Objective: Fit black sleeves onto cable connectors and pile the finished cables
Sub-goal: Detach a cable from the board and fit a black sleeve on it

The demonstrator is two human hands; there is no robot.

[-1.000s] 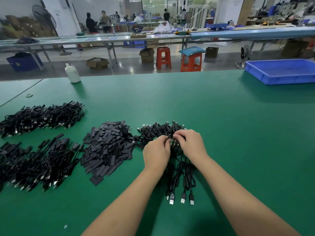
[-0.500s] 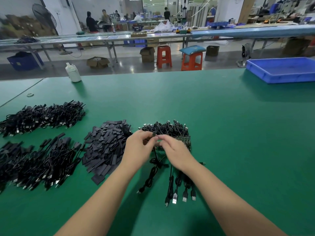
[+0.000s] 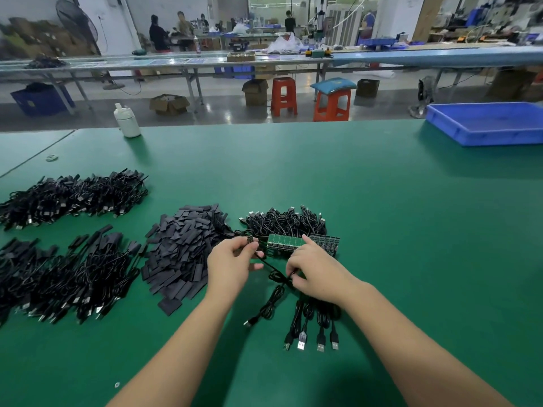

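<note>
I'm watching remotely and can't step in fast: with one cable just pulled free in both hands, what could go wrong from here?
1. The held cable trails across the table beside the four cables still lying under the right hand; lifting may drag or tangle them.
2. The left hand pinches the connector close to the sleeve pile; a sweep could scatter sleeves.

Black sleeves (image 3: 182, 254) and cables (image 3: 286, 223) lie on a green table (image 3: 382, 230) near a blue tray (image 3: 484, 136).
</note>
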